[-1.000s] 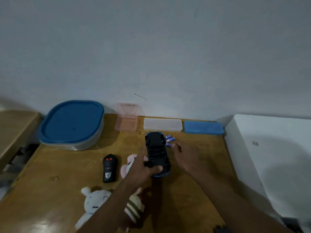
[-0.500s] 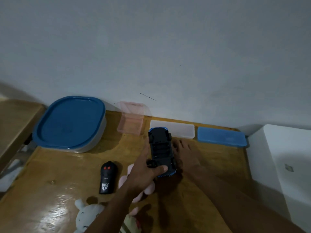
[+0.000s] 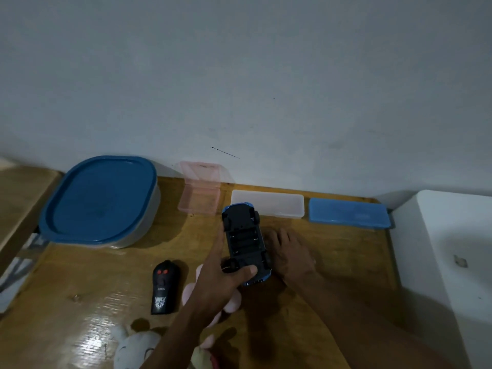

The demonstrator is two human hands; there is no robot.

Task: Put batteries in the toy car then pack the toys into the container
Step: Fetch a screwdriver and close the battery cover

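My left hand (image 3: 222,279) grips the blue toy car (image 3: 245,241) upside down above the wooden table (image 3: 106,302), its black underside and open battery bay facing up. My right hand (image 3: 288,253) lies palm down on the table just right of the car, fingers spread; the batteries seen earlier are hidden, and whether the hand holds one I cannot tell. The big container (image 3: 99,201) with its blue lid on stands at the back left. A black remote (image 3: 164,287), a pink plush (image 3: 231,302) under my left wrist and a white plush (image 3: 134,350) lie near the front.
Against the wall sit an open pink case (image 3: 199,193), a clear flat box (image 3: 269,206) and a blue flat box (image 3: 348,213). A white appliance (image 3: 447,249) borders the table's right edge. A second wooden surface (image 3: 21,187) lies at the far left.
My right hand moved onto the spot where the small batteries lay, covering them. The car stayed in my left hand, and the view shifted left and down.
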